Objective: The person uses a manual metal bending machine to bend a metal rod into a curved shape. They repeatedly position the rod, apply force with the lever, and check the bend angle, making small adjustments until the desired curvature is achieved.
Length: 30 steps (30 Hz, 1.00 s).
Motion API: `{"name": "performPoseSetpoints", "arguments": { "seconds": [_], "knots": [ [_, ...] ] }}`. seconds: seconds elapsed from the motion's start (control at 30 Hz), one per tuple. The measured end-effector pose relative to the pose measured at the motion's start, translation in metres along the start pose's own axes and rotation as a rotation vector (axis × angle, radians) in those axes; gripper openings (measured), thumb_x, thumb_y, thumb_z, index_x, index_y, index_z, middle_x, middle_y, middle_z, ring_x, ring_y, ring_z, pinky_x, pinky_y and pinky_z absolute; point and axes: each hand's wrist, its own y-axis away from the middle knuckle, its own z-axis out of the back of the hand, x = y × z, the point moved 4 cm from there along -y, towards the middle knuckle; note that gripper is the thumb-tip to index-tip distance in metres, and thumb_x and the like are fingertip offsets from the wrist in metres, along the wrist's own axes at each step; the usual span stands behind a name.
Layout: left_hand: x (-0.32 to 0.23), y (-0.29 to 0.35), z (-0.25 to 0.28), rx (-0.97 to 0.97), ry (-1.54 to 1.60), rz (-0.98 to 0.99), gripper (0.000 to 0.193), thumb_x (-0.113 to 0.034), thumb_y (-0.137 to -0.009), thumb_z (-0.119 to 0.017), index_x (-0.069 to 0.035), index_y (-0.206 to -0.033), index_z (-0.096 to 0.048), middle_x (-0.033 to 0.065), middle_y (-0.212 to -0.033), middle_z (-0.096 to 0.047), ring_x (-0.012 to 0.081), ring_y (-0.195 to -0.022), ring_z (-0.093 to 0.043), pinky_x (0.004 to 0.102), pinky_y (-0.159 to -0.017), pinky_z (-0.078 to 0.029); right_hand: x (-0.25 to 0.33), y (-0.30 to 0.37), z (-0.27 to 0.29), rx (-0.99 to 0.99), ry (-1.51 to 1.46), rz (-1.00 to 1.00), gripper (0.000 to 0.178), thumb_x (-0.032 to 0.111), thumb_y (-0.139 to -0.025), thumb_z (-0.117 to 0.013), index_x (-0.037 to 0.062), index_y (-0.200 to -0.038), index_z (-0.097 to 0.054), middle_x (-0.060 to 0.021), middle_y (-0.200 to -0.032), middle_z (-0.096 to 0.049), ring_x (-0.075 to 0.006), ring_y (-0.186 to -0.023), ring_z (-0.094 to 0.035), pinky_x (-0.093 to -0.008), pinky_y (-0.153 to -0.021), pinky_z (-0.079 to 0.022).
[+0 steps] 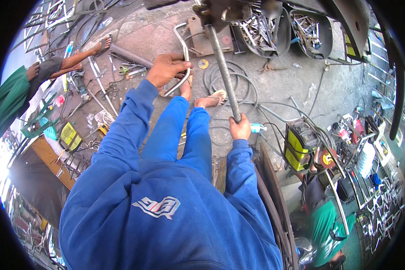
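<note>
My left hand (pixel 168 69) is closed around a bent, shiny metal rod (pixel 183 41). The rod angles at both ends, one end above my hand and the other below it. In front of me on the right, my right hand (pixel 241 128) grips the lower end of a long grey metal bar (pixel 222 65). That bar runs up to a dark metal fixture (pixel 208 15) at the top of the view. Between the bent rod and the bar, a flat brown metal plate (pixel 195 33) lies on the floor.
Two dark bins (pixel 285 33) (pixel 325 42) hold many metal pieces. A coiled cable (pixel 252 96) lies past my feet. At right stands a yellow-green machine (pixel 297 155) with cables. A person in green (pixel 13 96) sits at left; another green shirt (pixel 328 229) shows lower right.
</note>
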Motion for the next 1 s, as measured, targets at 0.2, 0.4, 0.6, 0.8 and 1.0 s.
{"name": "performPoseSetpoints", "arguments": {
  "seconds": [0.2, 0.4, 0.6, 0.8, 1.0],
  "knots": [
    [-0.006, -0.001, 0.007, 0.017, -0.053, -0.003, 0.043, -0.012, -0.081, -0.068, 0.014, -0.112, -0.054, 0.0158, -0.091, -0.068, 0.0193, -0.08, -0.068, 0.0271, -0.064, -0.053, -0.003, -0.002, -0.005, 0.097, 0.035, -0.014, 0.043, 0.034, -0.07, -0.067, 0.0032, -0.1, -0.061, -0.0233, -0.087, -0.065, -0.042, -0.084, -0.062, -0.0484, -0.073, -0.048],
    [-0.01, -0.002, 0.006, 0.025, -0.129, -0.021, 0.043, -0.011, -0.08, -0.069, 0.015, -0.111, -0.054, 0.0163, -0.09, -0.068, 0.0187, -0.079, -0.067, 0.0268, -0.064, -0.053, -0.009, -0.003, -0.008, 0.098, 0.027, -0.024, 0.045, 0.034, -0.071, -0.067, 0.0031, -0.102, -0.061, -0.0237, -0.087, -0.065, -0.0421, -0.085, -0.062, -0.0483, -0.074, -0.048],
    [-0.015, 0.004, 0.003, 0.02, -0.132, -0.019, 0.041, -0.011, -0.08, -0.069, 0.014, -0.11, -0.056, 0.0157, -0.089, -0.068, 0.0181, -0.078, -0.067, 0.0268, -0.065, -0.053, -0.001, -0.001, -0.002, 0.065, 0.024, -0.001, 0.041, 0.033, -0.071, -0.067, 0.0032, -0.098, -0.061, -0.0233, -0.084, -0.065, -0.0427, -0.082, -0.062, -0.0491, -0.072, -0.047],
    [0.005, -0.026, 0.019, -0.022, 0.028, -0.008, 0.031, -0.009, -0.082, -0.064, 0.011, -0.105, -0.058, 0.0175, -0.091, -0.068, 0.0218, -0.083, -0.068, 0.0294, -0.07, -0.054, 0.003, 0.0, 0.001, 0.071, -0.001, -0.009, 0.039, 0.032, -0.07, -0.069, 0.0002, -0.09, -0.06, -0.0242, -0.081, -0.063, -0.0424, -0.08, -0.061, -0.0463, -0.07, -0.047],
    [-0.035, -0.16, 0.049, -0.11, 0.31, -0.091, 0.024, -0.017, -0.09, -0.043, 0.004, -0.101, -0.047, 0.0213, -0.091, -0.065, 0.0219, -0.07, -0.063, 0.0262, -0.051, -0.046, -0.001, 0.0, -0.002, 0.032, -0.032, 0.004, 0.035, 0.029, -0.071, -0.069, -0.0006, -0.087, -0.059, -0.0241, -0.079, -0.063, -0.0415, -0.078, -0.061, -0.0459, -0.068, -0.046]
  ]
}}
